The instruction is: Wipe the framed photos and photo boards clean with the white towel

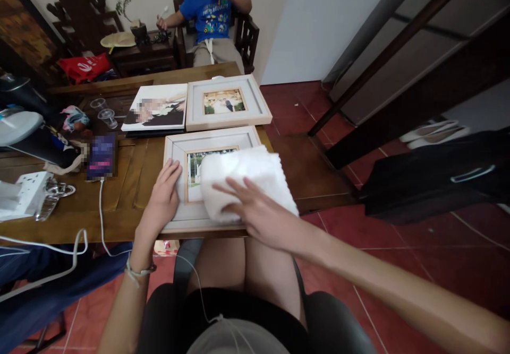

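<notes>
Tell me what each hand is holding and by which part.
Neither grips anything. The right hand lies flat on the near edge of a white cloth lying on the picture frame; the left hand presses the frame's left border.

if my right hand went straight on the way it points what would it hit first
Most likely the left hand, resting on the near picture frame's left border; the right hand, on the white cloth, points leftward across it.

The right hand (255, 210) presses a white cloth (247, 181) onto a picture frame (179, 144); the left hand (164, 195) steadies it.
</notes>
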Tool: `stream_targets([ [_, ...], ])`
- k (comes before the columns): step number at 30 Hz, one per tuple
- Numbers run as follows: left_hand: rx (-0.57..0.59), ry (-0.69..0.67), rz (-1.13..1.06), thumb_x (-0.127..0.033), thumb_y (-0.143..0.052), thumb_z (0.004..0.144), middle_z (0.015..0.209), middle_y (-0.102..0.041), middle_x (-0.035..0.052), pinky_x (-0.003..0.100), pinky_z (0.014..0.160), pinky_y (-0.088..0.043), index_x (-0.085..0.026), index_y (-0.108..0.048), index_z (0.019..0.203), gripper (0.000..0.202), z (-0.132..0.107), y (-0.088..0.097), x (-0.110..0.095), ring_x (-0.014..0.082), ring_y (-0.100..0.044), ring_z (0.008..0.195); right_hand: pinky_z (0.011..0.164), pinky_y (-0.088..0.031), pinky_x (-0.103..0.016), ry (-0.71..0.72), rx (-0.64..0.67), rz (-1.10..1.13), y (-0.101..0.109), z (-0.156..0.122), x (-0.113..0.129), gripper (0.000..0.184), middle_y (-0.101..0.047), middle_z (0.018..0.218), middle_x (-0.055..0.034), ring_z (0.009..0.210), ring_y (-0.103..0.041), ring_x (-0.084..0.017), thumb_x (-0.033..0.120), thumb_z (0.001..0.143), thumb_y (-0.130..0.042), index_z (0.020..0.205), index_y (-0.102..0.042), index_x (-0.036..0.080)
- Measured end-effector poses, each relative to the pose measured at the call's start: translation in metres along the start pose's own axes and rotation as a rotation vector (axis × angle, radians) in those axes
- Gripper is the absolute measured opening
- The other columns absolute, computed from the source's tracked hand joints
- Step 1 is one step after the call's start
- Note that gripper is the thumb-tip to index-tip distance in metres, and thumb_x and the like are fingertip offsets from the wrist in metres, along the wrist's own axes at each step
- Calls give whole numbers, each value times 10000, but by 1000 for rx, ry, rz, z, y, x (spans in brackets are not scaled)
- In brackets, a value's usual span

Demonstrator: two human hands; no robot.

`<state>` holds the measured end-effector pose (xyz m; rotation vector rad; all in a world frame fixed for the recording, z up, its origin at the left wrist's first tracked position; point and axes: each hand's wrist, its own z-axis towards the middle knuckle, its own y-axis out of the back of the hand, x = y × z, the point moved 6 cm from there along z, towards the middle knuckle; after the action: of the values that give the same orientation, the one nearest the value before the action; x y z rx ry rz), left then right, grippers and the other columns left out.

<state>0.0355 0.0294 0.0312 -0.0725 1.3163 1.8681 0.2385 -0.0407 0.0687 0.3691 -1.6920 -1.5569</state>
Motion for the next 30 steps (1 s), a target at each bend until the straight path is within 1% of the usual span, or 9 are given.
stream_targets([
  [4, 27, 13, 1, -33, -398, 857, 1452, -512, 127, 569, 1169, -316, -192, -524, 1378, 559, 1, 0, 3, 261, -355, 1434, 1127, -230, -694, -87, -151, -235, 13, 54, -54, 640, -361, 1556, -93, 1458, -229, -368, -102, 707, -407, 1223, -651, 185],
  [6, 26, 26, -2, -27, -397, 849, 1449, -513, 134, 576, 1168, -315, -183, -533, 1372, 562, 1, 0, 3, 268, -360, 1431, 1110, -219, -722, -130, -157, -319, 19, 75, -72, 658, -356, 1560, -84, 1452, -217, -405, -102, 722, -404, 1267, -629, 190],
  [8, 15, 35, -9, -24, -394, 845, 1445, -518, 136, 582, 1165, -317, -170, -538, 1365, 559, 2, 0, 2, 271, -361, 1430, 1093, -254, -717, -165, -102, -344, 20, 85, -76, 663, -357, 1560, -95, 1440, -221, -440, -99, 729, -413, 1295, -615, 181],
  [11, -12, 56, -12, -29, -389, 851, 1432, -531, 136, 568, 1167, -323, -154, -548, 1353, 541, 1, 0, 1, 266, -373, 1424, 1071, -304, -702, -179, -4, -318, 15, 75, -56, 602, -379, 1541, -142, 1415, -259, -472, -77, 748, -447, 1274, -636, 147],
  [14, -23, 80, -15, -38, -391, 860, 1426, -534, 150, 556, 1174, -317, -132, -549, 1349, 523, 1, -1, 1, 267, -381, 1419, 1059, -347, -686, -137, 91, -228, 13, 39, -17, 532, -430, 1503, -169, 1385, -331, -467, -55, 752, -478, 1202, -684, 141],
  [18, -34, 97, -43, -32, -399, 867, 1440, -525, 124, 544, 1187, -295, -167, -543, 1357, 528, 0, 0, 0, 254, -372, 1425, 1022, -470, -603, -18, 246, -35, 16, -11, 29, 598, -507, 1460, -75, 1332, -456, -396, -83, 699, -454, 1111, -728, 253],
  [21, -3, 97, -22, -23, -393, 874, 1452, -507, 147, 534, 1188, -294, -139, -533, 1365, 523, 0, 0, -1, 258, -361, 1430, 1032, -469, -602, 24, 207, 12, 16, -21, 41, 591, -502, 1466, -62, 1339, -448, -394, -61, 689, -476, 1119, -722, 261],
  [25, 40, 74, 8, -10, -369, 877, 1475, -484, 136, 535, 1184, -303, -153, -503, 1395, 554, 0, 0, -1, 256, -331, 1445, 1076, -370, -667, -34, 78, -70, 3, 7, 16, 572, -425, 1520, -96, 1408, -316, -428, -43, 695, -483, 1165, -700, 202],
  [30, 46, 50, 7, 9, -367, 859, 1470, -493, 125, 537, 1179, -315, -169, -502, 1401, 587, 0, -1, 2, 256, -335, 1443, 1112, -197, -735, -134, -117, -278, 3, 65, -53, 587, -350, 1558, -127, 1446, -180, -453, -47, 742, -438, 1258, -644, 143],
])
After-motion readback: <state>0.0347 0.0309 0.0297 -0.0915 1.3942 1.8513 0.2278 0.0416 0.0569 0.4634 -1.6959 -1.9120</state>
